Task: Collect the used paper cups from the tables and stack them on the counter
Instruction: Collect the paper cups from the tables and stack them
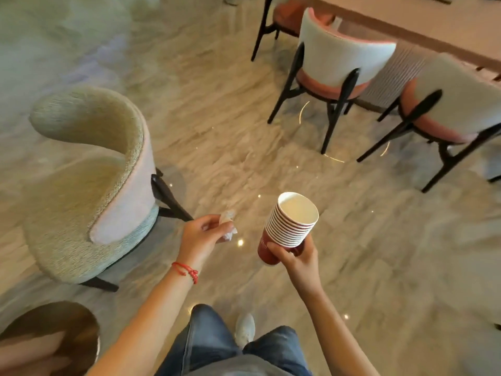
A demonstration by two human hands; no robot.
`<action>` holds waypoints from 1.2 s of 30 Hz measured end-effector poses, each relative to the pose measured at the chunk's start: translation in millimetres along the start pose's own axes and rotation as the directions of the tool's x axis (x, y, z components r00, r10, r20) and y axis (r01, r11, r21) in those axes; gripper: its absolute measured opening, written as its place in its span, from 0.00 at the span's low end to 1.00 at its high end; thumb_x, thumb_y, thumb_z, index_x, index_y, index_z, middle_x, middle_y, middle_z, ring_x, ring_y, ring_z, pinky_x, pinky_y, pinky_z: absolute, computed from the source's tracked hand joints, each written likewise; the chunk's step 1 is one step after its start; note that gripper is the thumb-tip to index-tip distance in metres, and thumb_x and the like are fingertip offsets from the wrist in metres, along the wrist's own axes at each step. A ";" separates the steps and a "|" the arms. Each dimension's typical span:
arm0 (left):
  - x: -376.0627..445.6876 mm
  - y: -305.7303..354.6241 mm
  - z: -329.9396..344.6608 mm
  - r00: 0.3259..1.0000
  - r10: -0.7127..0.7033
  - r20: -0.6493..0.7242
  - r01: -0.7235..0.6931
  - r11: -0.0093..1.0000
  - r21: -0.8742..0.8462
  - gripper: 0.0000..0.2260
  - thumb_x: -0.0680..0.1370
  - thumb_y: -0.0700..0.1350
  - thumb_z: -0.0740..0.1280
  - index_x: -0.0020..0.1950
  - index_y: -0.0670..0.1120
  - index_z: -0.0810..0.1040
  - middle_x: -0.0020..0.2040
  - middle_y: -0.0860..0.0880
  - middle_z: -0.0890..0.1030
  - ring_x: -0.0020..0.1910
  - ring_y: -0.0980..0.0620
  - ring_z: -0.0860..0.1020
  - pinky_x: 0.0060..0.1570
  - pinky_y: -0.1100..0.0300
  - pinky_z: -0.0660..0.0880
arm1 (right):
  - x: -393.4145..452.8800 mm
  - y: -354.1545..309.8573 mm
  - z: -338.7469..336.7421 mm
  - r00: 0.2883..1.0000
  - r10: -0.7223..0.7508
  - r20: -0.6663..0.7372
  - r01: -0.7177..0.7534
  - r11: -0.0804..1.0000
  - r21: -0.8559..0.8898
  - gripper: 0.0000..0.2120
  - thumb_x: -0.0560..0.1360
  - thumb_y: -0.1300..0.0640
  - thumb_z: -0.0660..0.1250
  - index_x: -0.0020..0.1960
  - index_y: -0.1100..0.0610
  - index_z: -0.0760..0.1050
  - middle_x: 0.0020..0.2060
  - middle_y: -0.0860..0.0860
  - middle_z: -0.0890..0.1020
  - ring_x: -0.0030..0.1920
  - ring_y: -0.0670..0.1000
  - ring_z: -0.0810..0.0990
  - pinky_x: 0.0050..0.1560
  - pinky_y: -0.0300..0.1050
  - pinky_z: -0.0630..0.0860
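Note:
A stack of several red paper cups (pixel 291 222) with white insides tilts up and to the right over the floor. My right hand (pixel 295 260) grips it round the lowest cup, fingers curled under the base. My left hand (pixel 204 234) is to the left of the stack and holds a crumpled white tissue (pixel 227 225) in its curled fingers. A red string bracelet is on the left wrist. The two hands are apart, at about waist height.
A round beige armchair (pixel 89 185) stands close on the left. Two white-and-pink chairs (pixel 341 66) with black legs line a long pink table (pixel 423 23) at the upper right. A round dark table edge (pixel 51 332) shows at the bottom left. Marble floor (pixel 217 118) lies ahead.

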State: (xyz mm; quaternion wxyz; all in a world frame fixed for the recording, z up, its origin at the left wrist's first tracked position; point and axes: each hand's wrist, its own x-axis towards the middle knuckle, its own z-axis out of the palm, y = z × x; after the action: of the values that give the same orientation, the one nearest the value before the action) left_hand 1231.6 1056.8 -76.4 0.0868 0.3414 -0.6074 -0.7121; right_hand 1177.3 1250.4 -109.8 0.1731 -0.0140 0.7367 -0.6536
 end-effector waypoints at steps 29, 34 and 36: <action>433.6 172.5 121.1 0.998 0.044 -0.055 -0.043 0.999 0.019 0.03 0.69 0.36 0.73 0.36 0.42 0.82 0.30 0.47 0.83 0.31 0.55 0.81 0.34 0.64 0.79 | 475.2 -131.4 37.7 0.995 -0.074 0.066 0.075 0.997 -0.002 0.26 0.65 0.63 0.77 0.58 0.48 0.72 0.50 0.46 0.82 0.51 0.44 0.81 0.48 0.36 0.78; 508.2 186.0 139.1 0.983 -0.004 -0.185 -0.005 0.999 -0.048 0.02 0.69 0.36 0.73 0.38 0.42 0.83 0.30 0.49 0.84 0.32 0.56 0.82 0.33 0.65 0.78 | 575.4 -149.6 46.7 0.978 -0.068 0.196 0.082 0.994 -0.069 0.28 0.65 0.60 0.77 0.62 0.52 0.70 0.53 0.47 0.80 0.54 0.45 0.80 0.51 0.40 0.78; 552.2 138.3 146.4 0.967 -0.004 -0.256 -0.017 0.996 -0.083 0.03 0.68 0.36 0.74 0.36 0.43 0.83 0.32 0.48 0.84 0.33 0.55 0.82 0.33 0.64 0.79 | 626.7 -101.8 60.5 0.953 -0.115 0.282 0.146 0.985 -0.094 0.29 0.66 0.59 0.77 0.63 0.54 0.70 0.53 0.47 0.80 0.54 0.45 0.79 0.50 0.38 0.78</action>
State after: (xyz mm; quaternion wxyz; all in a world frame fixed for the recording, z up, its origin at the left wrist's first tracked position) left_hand 689.6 843.3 -154.5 0.1811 0.4244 -0.5616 -0.6868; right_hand 584.0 1023.0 -164.9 0.2291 -0.1632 0.7388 -0.6124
